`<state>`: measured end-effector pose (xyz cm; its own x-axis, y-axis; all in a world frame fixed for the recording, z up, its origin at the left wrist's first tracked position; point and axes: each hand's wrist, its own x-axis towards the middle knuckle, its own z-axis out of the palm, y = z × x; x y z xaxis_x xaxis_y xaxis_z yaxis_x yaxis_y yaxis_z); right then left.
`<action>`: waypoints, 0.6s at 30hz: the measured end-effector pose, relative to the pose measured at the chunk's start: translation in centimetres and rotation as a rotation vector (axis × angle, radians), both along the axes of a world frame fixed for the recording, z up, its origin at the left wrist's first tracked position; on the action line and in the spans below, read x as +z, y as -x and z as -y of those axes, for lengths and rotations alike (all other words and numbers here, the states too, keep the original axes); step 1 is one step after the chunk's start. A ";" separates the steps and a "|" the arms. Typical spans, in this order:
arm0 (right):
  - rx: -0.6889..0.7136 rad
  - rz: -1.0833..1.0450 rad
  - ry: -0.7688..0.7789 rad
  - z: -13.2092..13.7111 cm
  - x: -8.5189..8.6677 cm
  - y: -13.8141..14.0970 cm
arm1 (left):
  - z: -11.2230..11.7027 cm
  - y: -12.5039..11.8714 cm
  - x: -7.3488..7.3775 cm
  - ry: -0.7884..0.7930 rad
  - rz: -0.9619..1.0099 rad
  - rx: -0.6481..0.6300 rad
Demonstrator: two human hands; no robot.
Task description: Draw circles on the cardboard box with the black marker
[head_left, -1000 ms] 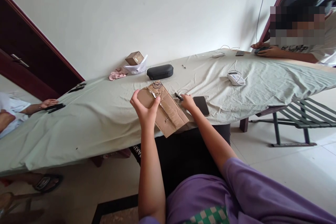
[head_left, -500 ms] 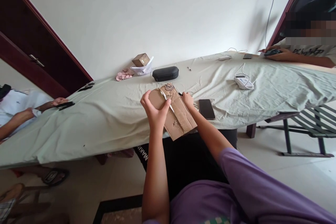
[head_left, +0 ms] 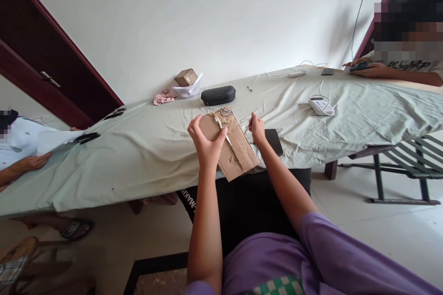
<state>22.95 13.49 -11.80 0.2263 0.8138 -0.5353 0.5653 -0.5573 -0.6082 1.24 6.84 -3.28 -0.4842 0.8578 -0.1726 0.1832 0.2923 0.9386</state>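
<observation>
My left hand (head_left: 208, 148) grips a brown cardboard box (head_left: 238, 154), its thumb pressed on the top face and its fingers around the left edge. A torn seam with loose shiny tape (head_left: 218, 121) runs along that face, and dark printed curves mark the far end. Just right of the box, and apart from it, my right hand (head_left: 257, 128) is closed in a fist. Something small and dark shows at its fingers, too hidden to name. Beneath the right wrist lies a black phone (head_left: 274, 142), partly covered by the arm.
On the cloth-covered table (head_left: 138, 161) stand a black oblong case (head_left: 218, 95), a white corded device (head_left: 321, 105) and a plastic tub (head_left: 188, 91) bearing a small carton (head_left: 186, 77). One person sits at each end. A folding chair (head_left: 411, 163) stands at right.
My right hand has moved right, away from the box's side, and now overlaps the phone. The left hand keeps its hold. At far left, the other person's hands have shifted, with a white sheet showing.
</observation>
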 end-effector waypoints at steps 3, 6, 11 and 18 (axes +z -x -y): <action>-0.071 0.006 0.008 0.1 0.3 0.0 | -0.1 -0.2 0.1 -0.012 0.005 -0.007; -0.103 0.009 0.027 0.3 0.5 0.1 | -0.2 -0.4 0.3 -0.024 0.017 -0.006; -0.118 0.032 0.059 0.1 0.5 0.2 | -0.2 -0.5 0.2 -0.033 0.020 -0.007; -0.113 0.103 0.075 0.6 -0.5 -0.4 | -0.3 -0.5 0.1 -0.028 0.011 -0.017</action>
<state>23.36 12.84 -12.32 0.3705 0.7386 -0.5632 0.5538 -0.6625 -0.5044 1.72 7.09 -3.19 -0.4678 0.8704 -0.1536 0.1779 0.2630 0.9482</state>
